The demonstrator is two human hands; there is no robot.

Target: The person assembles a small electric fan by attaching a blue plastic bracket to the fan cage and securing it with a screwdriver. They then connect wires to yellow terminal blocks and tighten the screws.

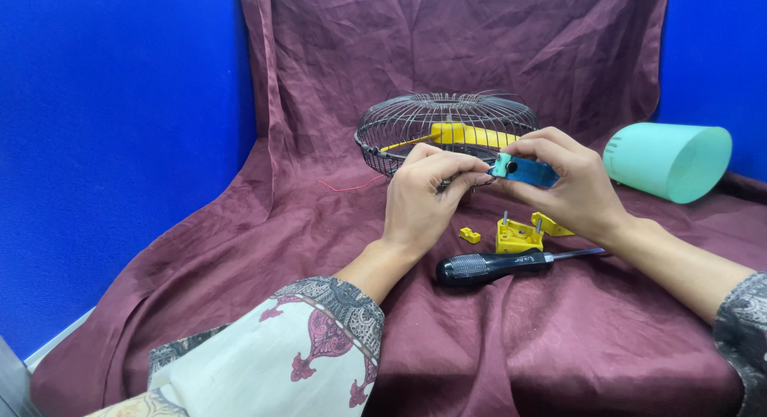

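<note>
Both hands, left and right, pinched blue part; screwdriver lay at 6 o'clock. Fitting step; next needs alignment.

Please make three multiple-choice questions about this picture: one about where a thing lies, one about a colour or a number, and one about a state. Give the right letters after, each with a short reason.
1. Where does the screwdriver lie?
A. inside the wire cage
B. on the cloth, in front of the yellow bracket
C. on the green tub

2. What colour is the small part held by both hands?
A. blue
B. red
C. white

3. How does the green tub stand?
A. upright, mouth up
B. upside down
C. on its side, mouth toward the camera

Answers:
1. B, the screwdriver rests on the maroon cloth, nearer the camera than the yellow bracket.
2. A, the part between the left hand and right hand is blue.
3. C, its round mouth faces forward while its side rests on the cloth.
</note>
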